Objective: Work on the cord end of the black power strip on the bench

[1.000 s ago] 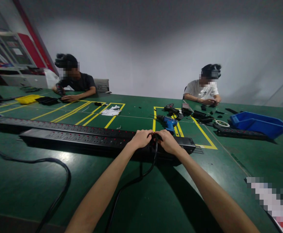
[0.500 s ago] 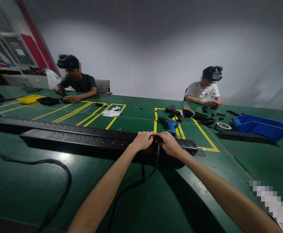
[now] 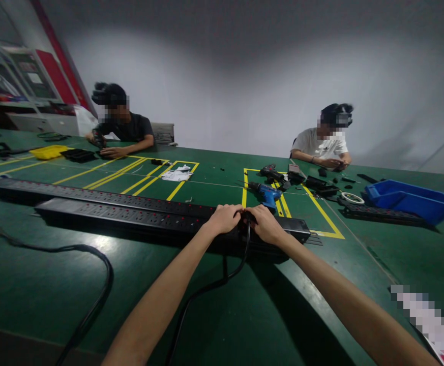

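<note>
My left hand [image 3: 226,218] is closed over the near black power strip [image 3: 130,217], fingertips curled close to the other hand. What those left fingers grip is hidden. Beside it, my right hand [image 3: 264,222] is closed around the end of a black power cable [image 3: 240,267], at the strip's top face. From there the cable droops over the strip's front side and runs down toward me. A second long power strip [image 3: 65,192] with rows of sockets lies just behind, parallel to the first.
A blue cordless drill [image 3: 265,194] lies beyond the strips, a darker drill [image 3: 270,173] behind it. At right stands a blue bin [image 3: 408,198] beside a roll of tape [image 3: 352,197]. Another cable [image 3: 107,269] curves across the left. Two people sit at the far side; a yellow tray [image 3: 50,152] lies far left.
The view has shifted slightly, so the left part of the scene sits a little further right. Both hands keep the same place on the strip, and the cable hangs as before.
</note>
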`<state>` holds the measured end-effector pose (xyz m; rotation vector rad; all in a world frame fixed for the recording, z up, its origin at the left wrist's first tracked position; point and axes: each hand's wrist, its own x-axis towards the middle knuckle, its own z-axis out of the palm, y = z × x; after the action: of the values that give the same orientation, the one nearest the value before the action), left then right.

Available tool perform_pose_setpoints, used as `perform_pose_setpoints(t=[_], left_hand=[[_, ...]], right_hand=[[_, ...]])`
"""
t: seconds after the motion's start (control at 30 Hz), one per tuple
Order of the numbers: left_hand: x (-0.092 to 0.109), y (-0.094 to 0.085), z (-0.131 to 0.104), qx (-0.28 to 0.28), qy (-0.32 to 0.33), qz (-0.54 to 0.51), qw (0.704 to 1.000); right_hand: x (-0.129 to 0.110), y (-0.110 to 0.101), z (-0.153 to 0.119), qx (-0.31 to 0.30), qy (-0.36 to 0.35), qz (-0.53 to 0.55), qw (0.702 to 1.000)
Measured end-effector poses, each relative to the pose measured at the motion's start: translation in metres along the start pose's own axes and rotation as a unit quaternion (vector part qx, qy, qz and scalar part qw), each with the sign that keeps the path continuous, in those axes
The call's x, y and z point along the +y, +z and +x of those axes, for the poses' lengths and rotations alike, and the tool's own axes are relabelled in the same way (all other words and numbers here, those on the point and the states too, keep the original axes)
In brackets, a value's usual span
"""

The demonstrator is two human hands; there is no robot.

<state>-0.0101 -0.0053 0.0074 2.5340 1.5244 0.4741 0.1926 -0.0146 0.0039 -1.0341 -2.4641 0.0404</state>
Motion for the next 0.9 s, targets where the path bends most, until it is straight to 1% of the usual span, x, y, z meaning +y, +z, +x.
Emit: perform_pose_setpoints(t=[0.17,0.23,0.27,0.33,0.4,0.43,0.47,0.5,0.53,0.67,0.73,0.77,0.83,0.9], left_hand=[[0.001,0.0,0.001,0.002,0.001,-0.011,1.0],[0.001,-0.001,0.001,-0.001,-0.002,-0.017,1.0],[0.001,-0.001,0.001,-0.001,-0.001,-0.02,1.0],[0.001,-0.001,0.0,0.001,0.003,-0.028,1.0],[0.001,-0.002,-0.001,0.004,0.008,-0.035,0.999],[0.0,-0.002,-0.001,0.006,0.01,-0.037,0.999],[0.0,-0.002,-0.001,0.007,0.011,-0.039,0.999],[0.0,-0.002,-0.002,0.009,0.011,-0.04,0.999],[0.0,-0.002,-0.002,0.01,0.011,-0.039,0.999],[0.001,-0.002,-0.003,0.01,0.005,-0.035,0.999],[0.001,-0.002,-0.002,0.006,0.003,-0.035,0.999],[0.001,-0.002,-0.002,0.005,0.003,-0.035,0.999],[0.001,-0.003,-0.002,0.005,0.006,-0.035,0.999],[0.001,-0.003,-0.002,0.009,0.01,-0.038,0.999]], right_hand=[[-0.005,-0.004,0.0,-0.01,-0.015,-0.011,1.0],[-0.004,-0.002,-0.001,0.013,0.004,0.005,1.0],[-0.002,-0.002,-0.002,0.041,0.025,0.021,0.999],[0.0,-0.002,-0.005,0.135,0.086,0.058,0.985],[0.001,-0.004,-0.008,0.254,0.145,0.077,0.953],[0.001,-0.006,-0.01,0.308,0.163,0.077,0.934],[0.0,-0.008,-0.011,0.349,0.17,0.072,0.919],[-0.001,-0.009,-0.012,0.375,0.168,0.066,0.909],[-0.003,-0.011,-0.013,0.385,0.16,0.062,0.907],[-0.006,-0.014,-0.014,0.35,0.132,0.077,0.924],[-0.003,-0.018,-0.014,0.311,0.128,0.093,0.937],[-0.001,-0.022,-0.014,0.276,0.12,0.101,0.948],[0.005,-0.033,-0.014,0.177,0.097,0.11,0.973],[0.008,-0.047,-0.016,0.088,0.085,0.115,0.986]])
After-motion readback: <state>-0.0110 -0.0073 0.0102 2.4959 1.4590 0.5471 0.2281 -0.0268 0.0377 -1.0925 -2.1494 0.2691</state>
